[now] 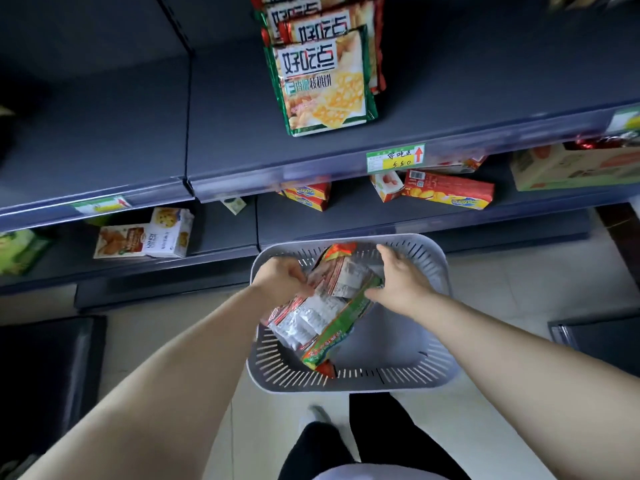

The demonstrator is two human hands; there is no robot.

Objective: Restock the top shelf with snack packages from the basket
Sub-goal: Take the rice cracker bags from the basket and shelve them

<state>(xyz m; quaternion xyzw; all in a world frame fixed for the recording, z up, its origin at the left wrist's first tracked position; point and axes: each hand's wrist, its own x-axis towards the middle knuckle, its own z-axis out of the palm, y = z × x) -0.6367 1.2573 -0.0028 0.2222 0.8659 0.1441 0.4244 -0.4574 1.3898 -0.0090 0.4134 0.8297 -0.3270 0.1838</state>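
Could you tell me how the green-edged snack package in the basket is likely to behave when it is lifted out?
The green-edged snack package looks like thin, glossy film, so it will probably flex and crinkle and may slip. Both the left hand and the right hand are on the pile, which suggests awkwardness more than weight. Its contents are probably brittle.

Dim overall, with soft, diffuse light and no hard shadows. Brightest on the pale floor [502,289] and on both forearms; darkest at the left edge and in the recesses under the shelf [433,98]. Faint sheen on the glossy snack packages [325,81]. Strong wide-angle bending of shelf edges toward the corners. Motion smear at the upper right corner and along the right shelf lip; centre reasonably sharp.
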